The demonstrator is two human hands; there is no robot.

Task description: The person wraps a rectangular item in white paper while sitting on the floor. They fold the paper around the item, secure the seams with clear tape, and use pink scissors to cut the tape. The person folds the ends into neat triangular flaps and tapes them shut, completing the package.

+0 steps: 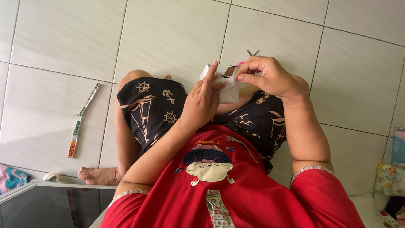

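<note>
I sit cross-legged on a tiled floor in a red shirt and dark patterned shorts. Both hands hold a small white folded cardboard piece (230,86) above my knees. My left hand (202,101) supports it from below, with the index finger stretched up along its left side. Pinching its top edge from the right is my right hand (265,78). Just beyond that hand, scissor blades and a bit of pink handle (252,54) show on the floor, mostly hidden.
A long printed paper strip (82,120) lies on the tiles at left. A tape roll (52,176) sits near my foot, beside a glass-topped surface (42,202). Colourful cloth (10,177) is at bottom left, patterned packages (390,177) at the right edge.
</note>
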